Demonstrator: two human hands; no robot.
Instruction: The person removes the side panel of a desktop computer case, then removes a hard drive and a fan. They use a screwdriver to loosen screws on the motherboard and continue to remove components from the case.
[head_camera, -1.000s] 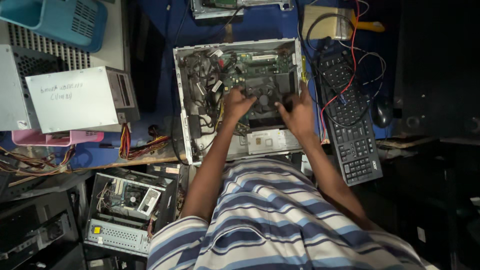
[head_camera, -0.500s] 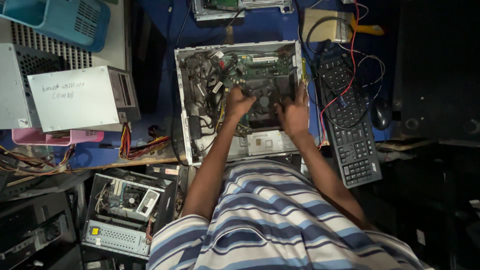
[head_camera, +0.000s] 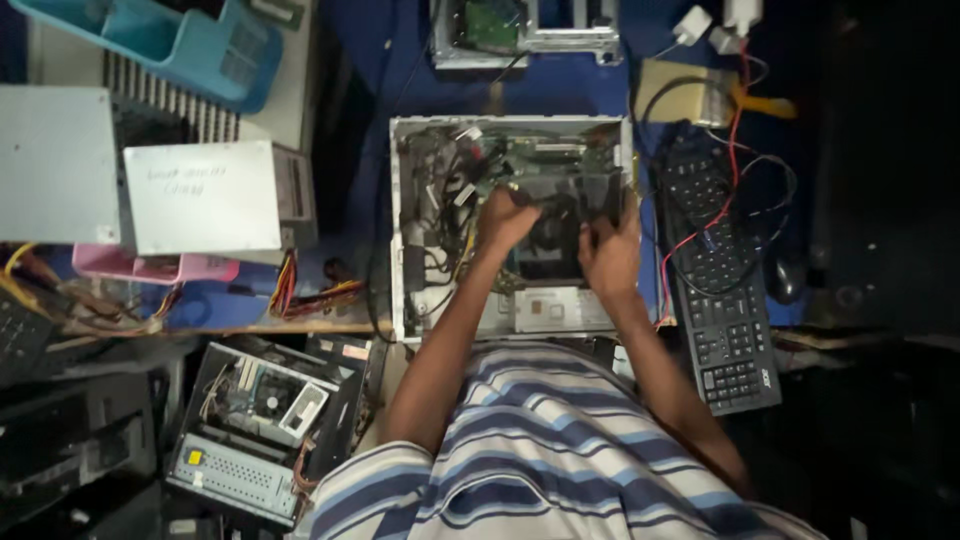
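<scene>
There is a single view, from a camera worn on the person's head, facing almost straight down over the striped shirt (head_camera: 560, 450) and both forearms. It sits fairly high above the blue counter (head_camera: 560, 90), so the open computer case (head_camera: 430, 180) lies mid-frame, with the black keyboard (head_camera: 725, 330) to the right and a second opened case (head_camera: 260, 430) on the floor at lower left.

A black keyboard (head_camera: 722, 290) is laid to the right on the blue table (head_camera: 350, 140), with red and black wires (head_camera: 735, 180) draped over it and a dark mouse (head_camera: 783, 277) beside it. Grey metal boxes (head_camera: 215, 195) are stacked to the left, below a blue plastic basket (head_camera: 170, 40). A second opened computer (head_camera: 265, 425) is set lower left.
</scene>
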